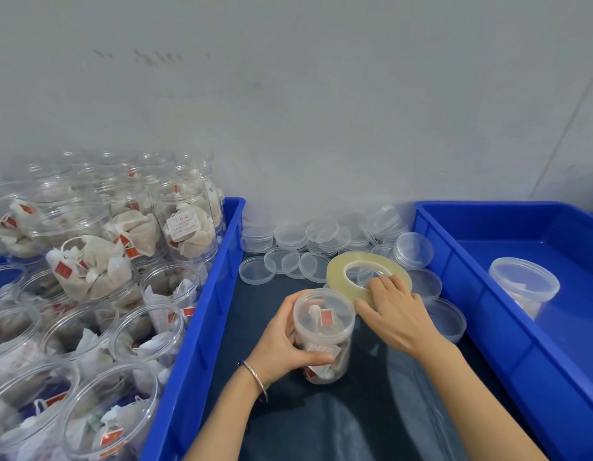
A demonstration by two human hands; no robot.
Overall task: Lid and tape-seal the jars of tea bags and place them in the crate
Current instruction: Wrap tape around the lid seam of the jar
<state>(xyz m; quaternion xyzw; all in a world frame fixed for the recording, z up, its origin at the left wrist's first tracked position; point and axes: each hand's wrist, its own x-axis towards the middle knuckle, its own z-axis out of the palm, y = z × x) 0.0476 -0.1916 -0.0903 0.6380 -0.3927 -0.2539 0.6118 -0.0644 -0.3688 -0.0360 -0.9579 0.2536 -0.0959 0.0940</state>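
A clear jar of tea bags (325,337) with a clear lid on top stands on the dark table in the middle. My left hand (282,344) grips its side, fingers curled round it. My right hand (395,314) holds a wide roll of clear tape (351,271) just right of the jar's lid, fingers over the roll's near edge. The right blue crate (508,327) holds one lidded jar (523,287). The left blue crate (202,314) is packed with several open jars of tea bags (99,267).
Several loose clear lids (288,257) lie in a heap on the dark table (321,420) behind the tape roll, against the grey wall. More lids (445,317) sit right of my right hand, beside the right crate's wall.
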